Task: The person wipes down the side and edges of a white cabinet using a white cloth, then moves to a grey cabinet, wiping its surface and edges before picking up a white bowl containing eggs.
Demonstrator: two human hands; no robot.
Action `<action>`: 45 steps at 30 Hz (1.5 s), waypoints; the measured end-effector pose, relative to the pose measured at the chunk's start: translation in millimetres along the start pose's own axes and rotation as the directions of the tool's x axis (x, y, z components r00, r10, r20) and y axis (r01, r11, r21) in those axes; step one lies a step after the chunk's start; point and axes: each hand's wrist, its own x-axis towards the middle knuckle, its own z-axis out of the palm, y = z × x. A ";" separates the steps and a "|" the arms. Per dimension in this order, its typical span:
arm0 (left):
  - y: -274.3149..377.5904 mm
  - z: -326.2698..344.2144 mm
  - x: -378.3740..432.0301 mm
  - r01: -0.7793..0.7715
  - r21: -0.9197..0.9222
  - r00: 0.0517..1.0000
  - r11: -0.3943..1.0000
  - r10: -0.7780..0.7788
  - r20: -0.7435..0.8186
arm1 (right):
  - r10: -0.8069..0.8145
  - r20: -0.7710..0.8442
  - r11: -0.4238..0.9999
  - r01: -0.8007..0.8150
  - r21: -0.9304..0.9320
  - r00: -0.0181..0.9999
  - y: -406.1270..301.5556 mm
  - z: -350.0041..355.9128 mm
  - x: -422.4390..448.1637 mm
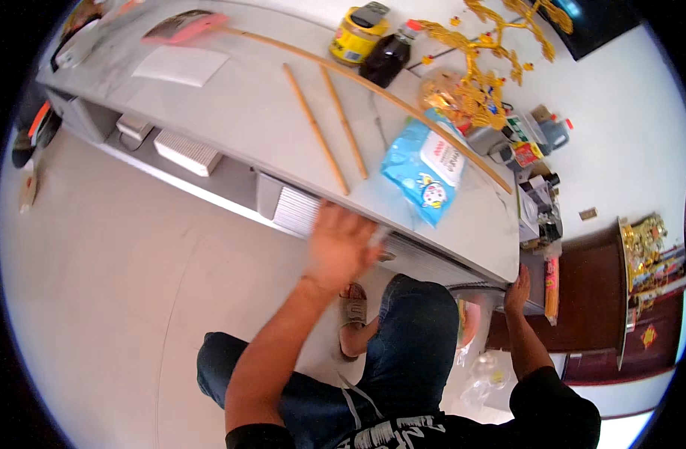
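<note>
My left hand (343,241) is blurred, with its fingers at the front of a low cabinet, just under the edge of its marble-patterned top (236,118). A small pale thing (380,236) shows by its thumb side, too blurred to name; whether the hand holds it is unclear. Beside the fingers is a ribbed white cabinet front (295,210). My right hand (518,289) lies against the cabinet's right end, near the corner, with nothing seen in it. On the top between them lies a blue pack of wipes (424,165), partly under a long wooden stick (376,90).
Two short wooden sticks (318,129), a pink fly swatter head (186,27), white paper (180,65), a yellow-labelled jar (357,36), a dark bottle (388,56) and a golden ornamental tree (489,56) are on top. An open compartment holds a white box (187,151). My slippered foot (354,314) is below.
</note>
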 end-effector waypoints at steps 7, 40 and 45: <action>-12.4 -22.4 24.7 0.146 0.090 0.979 0.985 -0.130 -0.158 | 0.062 0.031 0.996 -0.060 -0.060 0.998 -16.6 -11.4 0.7; 217.3 62.9 89.8 -0.156 -0.682 0.515 0.714 0.648 0.561 | 0.157 -0.034 0.987 -0.157 0.022 0.987 -55.8 -18.0 -12.3; 214.6 15.0 94.4 0.375 -0.750 0.415 0.544 0.625 0.661 | 0.124 -0.037 0.992 -0.124 0.008 0.992 -49.8 -20.2 -15.0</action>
